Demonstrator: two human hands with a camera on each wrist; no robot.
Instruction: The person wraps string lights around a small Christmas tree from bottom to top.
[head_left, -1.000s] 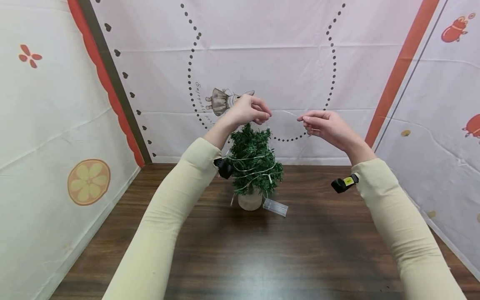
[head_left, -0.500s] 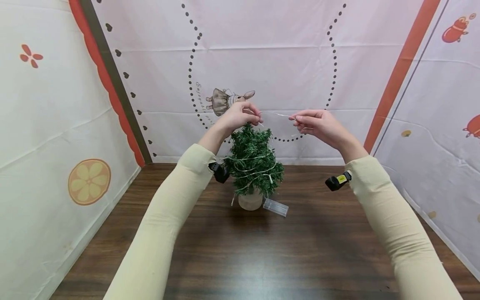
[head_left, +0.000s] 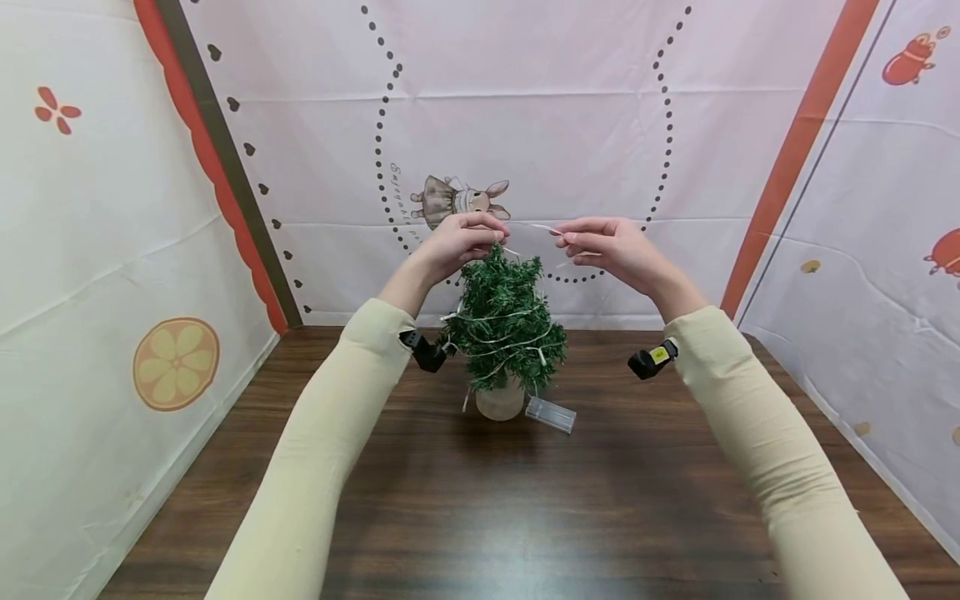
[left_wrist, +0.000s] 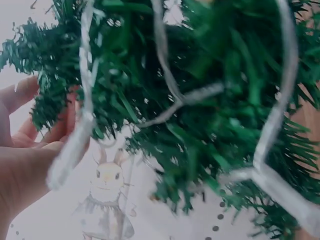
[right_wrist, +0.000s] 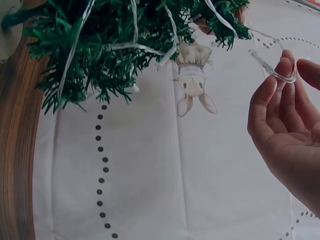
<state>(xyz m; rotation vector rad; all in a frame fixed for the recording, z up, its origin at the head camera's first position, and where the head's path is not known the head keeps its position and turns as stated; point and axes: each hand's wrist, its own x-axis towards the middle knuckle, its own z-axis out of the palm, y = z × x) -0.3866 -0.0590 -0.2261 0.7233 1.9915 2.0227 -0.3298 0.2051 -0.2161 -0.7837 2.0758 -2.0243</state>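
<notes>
A small green artificial Christmas tree (head_left: 504,292) stands upright in a pale pot (head_left: 500,402). String lights (head_left: 501,316) on thin clear wire wind round its branches, their small bulbs sticking out. At the treetop, my left hand (head_left: 463,240) pinches the wire; branches partly hide those fingers in the left wrist view. To the right of the top, my right hand (head_left: 611,248) holds another stretch between thumb and fingers. The right wrist view shows this wire (right_wrist: 287,77) bent over the fingertips, with one bulb (right_wrist: 260,60) pointing away. A short span links both hands.
A clear battery box (head_left: 551,414) lies on the dark wooden table (head_left: 480,500), right of the pot. Printed cloth (head_left: 540,150) hangs behind, with more cloth along both sides. Black wrist cameras (head_left: 652,360) sit on both sleeves.
Both hands have shifted left, the right one further, so the wire span between them has become shorter. Tree, pot and battery box have stayed in place.
</notes>
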